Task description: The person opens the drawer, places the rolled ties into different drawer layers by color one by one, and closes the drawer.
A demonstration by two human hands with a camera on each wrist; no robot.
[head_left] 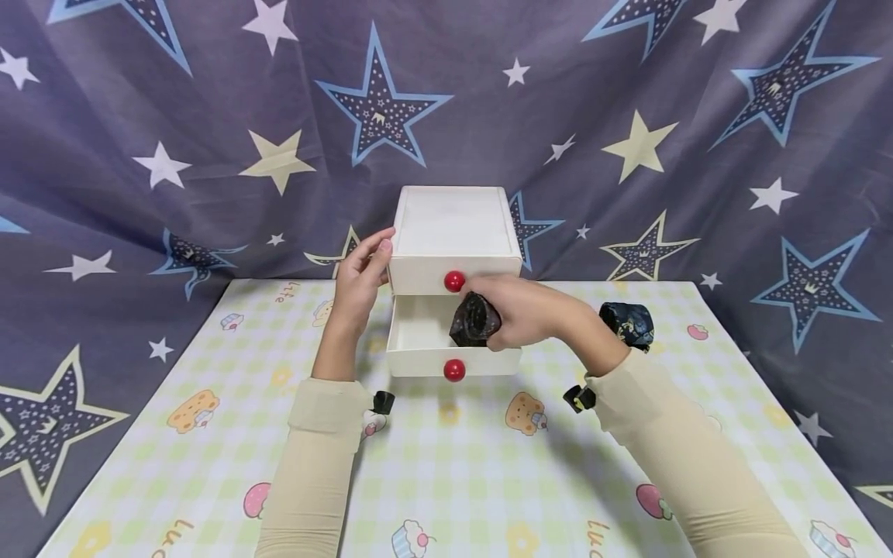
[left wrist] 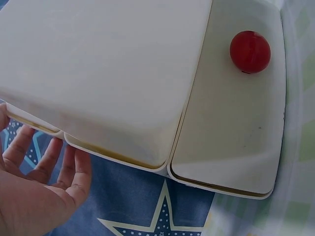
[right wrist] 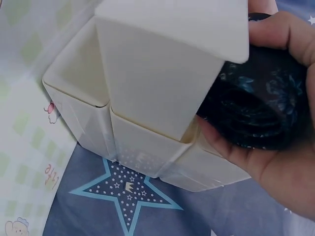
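Observation:
A white two-drawer box (head_left: 453, 221) stands at the back of the table, its lower drawer (head_left: 418, 362) pulled out. Both drawer fronts carry a round red knob (head_left: 454, 370). My left hand (head_left: 359, 279) touches the upper left side of the box; its fingers (left wrist: 47, 162) are spread and slightly bent in the left wrist view. My right hand (head_left: 523, 310) grips a rolled dark floral cloth (head_left: 475, 319) over the opened drawer. Overlapping rolled layers of that cloth (right wrist: 256, 105) show in the right wrist view. The drawer's far interior is partly hidden.
Another rolled dark patterned cloth (head_left: 628, 324) lies on the table to the right, partly behind my right forearm. The table wears a green checked cover (head_left: 446, 473) with printed cakes and fruit. A star-patterned curtain (head_left: 474, 139) hangs right behind the box.

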